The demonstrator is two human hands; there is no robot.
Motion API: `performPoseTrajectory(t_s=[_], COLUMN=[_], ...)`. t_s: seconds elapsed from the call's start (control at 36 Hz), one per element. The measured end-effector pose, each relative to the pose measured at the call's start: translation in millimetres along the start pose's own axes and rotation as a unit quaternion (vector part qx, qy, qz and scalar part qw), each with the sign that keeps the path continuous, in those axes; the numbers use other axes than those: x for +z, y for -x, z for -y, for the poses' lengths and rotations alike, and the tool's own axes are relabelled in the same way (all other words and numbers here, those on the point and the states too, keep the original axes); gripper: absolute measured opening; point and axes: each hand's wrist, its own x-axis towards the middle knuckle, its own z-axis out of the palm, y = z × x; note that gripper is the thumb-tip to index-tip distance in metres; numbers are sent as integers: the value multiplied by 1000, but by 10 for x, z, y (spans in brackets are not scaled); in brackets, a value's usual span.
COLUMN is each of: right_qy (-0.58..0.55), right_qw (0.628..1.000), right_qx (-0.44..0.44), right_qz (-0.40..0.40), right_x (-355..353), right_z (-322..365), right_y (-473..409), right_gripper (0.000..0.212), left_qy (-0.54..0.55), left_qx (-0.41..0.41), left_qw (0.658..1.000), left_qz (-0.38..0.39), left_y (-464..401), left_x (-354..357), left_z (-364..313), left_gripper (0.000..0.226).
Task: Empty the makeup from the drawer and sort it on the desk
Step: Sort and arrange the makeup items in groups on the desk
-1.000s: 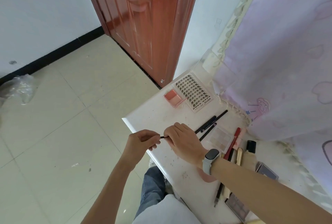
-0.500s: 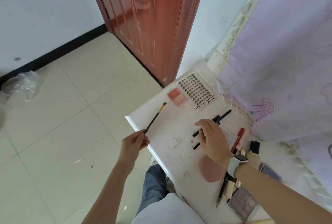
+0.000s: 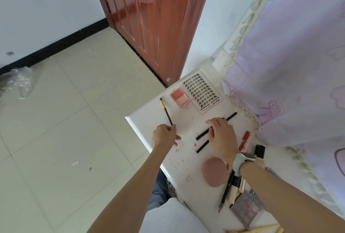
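A home bedroom: wooden door (image 3: pixel 149 23), tiled floor (image 3: pixel 56 130), makeup-strewn desk (image 3: pixel 149 122).

left hand (image 3: pixel 164 135) pinching, right hand (image 3: pixel 222 137) fingers pressing down flat

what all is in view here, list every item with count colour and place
desk: 1, white, centre right
makeup brush: 1, black with gold ferrule, far left of desk, left hand holds its near end
blush compact: 1, pink, far end
lash tray: 1, white with black lashes, beside compact
black pencils: 3, mid desk, under right hand
powder puff: 1, pink, near edge
red pencil: 1, right side
eyeshadow palette: 1, brown shades, near right
curtain: lilac, right
door: red-brown
left hand
right hand: wears a watch
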Motion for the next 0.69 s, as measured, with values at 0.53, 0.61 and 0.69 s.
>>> performPoseTrajectory(t_s=[0.53, 0.61, 0.69], right_qy=[172, 193, 203], right_qw=[923, 905, 898], right_qx=[-309, -351, -372], right_qz=[149, 139, 122], right_x=[3, -10, -51], right_z=[-190, -158, -138], right_y=[-263, -273, -265], right_gripper=[32, 26, 25], left_qy=[-405, -406, -389], left_qx=[237, 234, 233], left_qw=[876, 876, 882], left_qz=[-110, -111, -126], left_y=[-1, -41, -68], left_x=[-17, 5, 44], left_z=[350, 382, 351], left_gripper=[60, 64, 65])
